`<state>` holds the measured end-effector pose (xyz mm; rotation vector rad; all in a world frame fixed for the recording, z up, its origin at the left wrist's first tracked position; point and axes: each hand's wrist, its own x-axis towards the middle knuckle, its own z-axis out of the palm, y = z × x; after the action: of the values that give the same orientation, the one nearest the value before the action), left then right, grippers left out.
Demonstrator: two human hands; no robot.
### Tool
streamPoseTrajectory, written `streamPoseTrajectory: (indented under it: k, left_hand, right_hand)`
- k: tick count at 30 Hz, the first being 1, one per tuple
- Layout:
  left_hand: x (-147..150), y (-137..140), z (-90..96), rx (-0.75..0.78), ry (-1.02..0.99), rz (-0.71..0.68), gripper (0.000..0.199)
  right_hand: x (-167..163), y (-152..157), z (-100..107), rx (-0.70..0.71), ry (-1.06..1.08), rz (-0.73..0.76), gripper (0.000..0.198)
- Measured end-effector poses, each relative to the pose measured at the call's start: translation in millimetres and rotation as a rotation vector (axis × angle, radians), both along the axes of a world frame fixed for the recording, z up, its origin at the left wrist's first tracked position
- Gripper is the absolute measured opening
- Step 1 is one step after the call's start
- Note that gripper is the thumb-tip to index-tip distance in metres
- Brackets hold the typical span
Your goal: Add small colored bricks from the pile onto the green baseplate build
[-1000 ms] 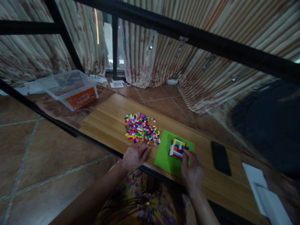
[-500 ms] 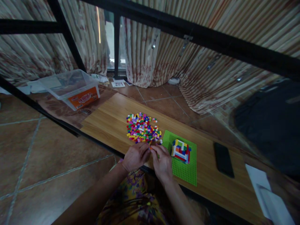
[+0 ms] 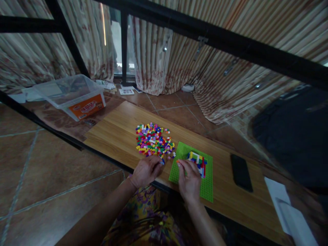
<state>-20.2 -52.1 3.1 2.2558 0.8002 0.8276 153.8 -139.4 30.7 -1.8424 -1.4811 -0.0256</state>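
Observation:
Between the fingertips of my right hand (image 3: 189, 179) is a small orange brick (image 3: 178, 161), held above the green baseplate (image 3: 206, 191). A multicoloured brick structure (image 3: 198, 160) stands on that plate, partly covered by my right fingers. My left hand (image 3: 147, 171) is closed at the table's near edge, pinching a small blue brick (image 3: 162, 162) between thumb and fingers. Just beyond my left hand lies a pile of loose coloured bricks (image 3: 153, 140), spread on the wooden table.
A black phone (image 3: 241, 172) lies on the wooden table (image 3: 120, 119) to the right, with white paper (image 3: 278, 201) past it. At the far left stands a clear plastic bin (image 3: 77, 95) with an orange label. A black metal bar (image 3: 205, 37) crosses the upper view before curtains.
My hands have come apart. The right one moved right over the baseplate with the orange brick, while the left stayed near the pile with the blue brick. The view shifted slightly.

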Motion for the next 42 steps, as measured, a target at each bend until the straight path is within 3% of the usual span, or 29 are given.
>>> streamPoseTrajectory:
  k: [6,11,20,25,30,42]
  left_hand:
    - [1.1,-1.4,-1.2,0.024,0.012,-0.012,0.018]
    - [1.4,-1.0,0.3,0.022,0.033,-0.008,0.018]
    - [1.5,-1.3,-2.0,0.052,0.043,0.001,0.017]
    - [1.7,-1.4,0.0,0.061,0.043,0.007,0.017]
    - [2.0,-1.7,0.0,0.064,0.035,0.004,0.017]
    - [2.1,-2.2,1.8,0.069,0.040,0.005,0.017]
  right_hand:
    - [69.8,-23.0,3.2,0.024,-0.077,-0.168,0.034]
    - [101.2,-26.8,2.4,-0.062,-0.098,-0.114,0.037]
    - [108.3,-18.7,7.8,-0.160,-0.119,-0.054,0.041]
    - [107.4,-12.8,12.7,-0.208,-0.096,-0.102,0.045]
    - [102.4,-12.5,9.2,-0.191,-0.071,-0.190,0.051]
    - [93.3,-24.2,-0.3,-0.121,-0.250,-0.131,0.038]
